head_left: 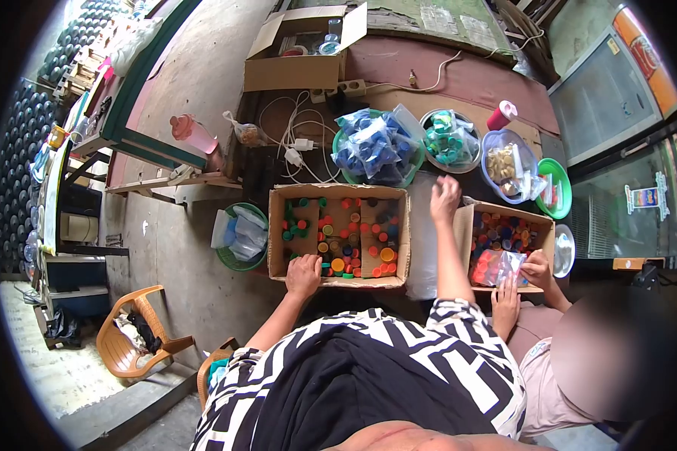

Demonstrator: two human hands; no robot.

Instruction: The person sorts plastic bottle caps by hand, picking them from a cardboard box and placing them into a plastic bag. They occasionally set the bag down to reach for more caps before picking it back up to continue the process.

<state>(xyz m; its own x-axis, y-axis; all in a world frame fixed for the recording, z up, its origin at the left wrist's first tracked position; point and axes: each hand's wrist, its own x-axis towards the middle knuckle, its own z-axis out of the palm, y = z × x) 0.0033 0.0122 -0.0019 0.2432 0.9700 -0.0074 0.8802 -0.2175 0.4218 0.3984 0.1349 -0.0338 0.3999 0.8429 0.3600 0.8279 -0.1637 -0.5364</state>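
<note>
In the head view a cardboard box (339,282) stands before me, split by cardboard dividers. Red, orange, yellow, green and dark bottle caps (338,264) lie scattered inside it. My left hand (303,276) is bent over the near rim, fingers curled round the edge, close to a green cap. To the right of this box lies a layer of clear plastic bags (423,252). My right hand (445,197) is over its far end, fingers bent and somewhat apart, with nothing visible held. Its fingertips are too small to show whether they touch the plastic.
A co-worker's hands (520,282) hold a clear bag of red caps over a second cap box (553,252). Beyond stand a basin of bagged blue caps (376,146), a bowl of green ones (451,139) and a purple basket (510,165). A green basket (241,263) is at left.
</note>
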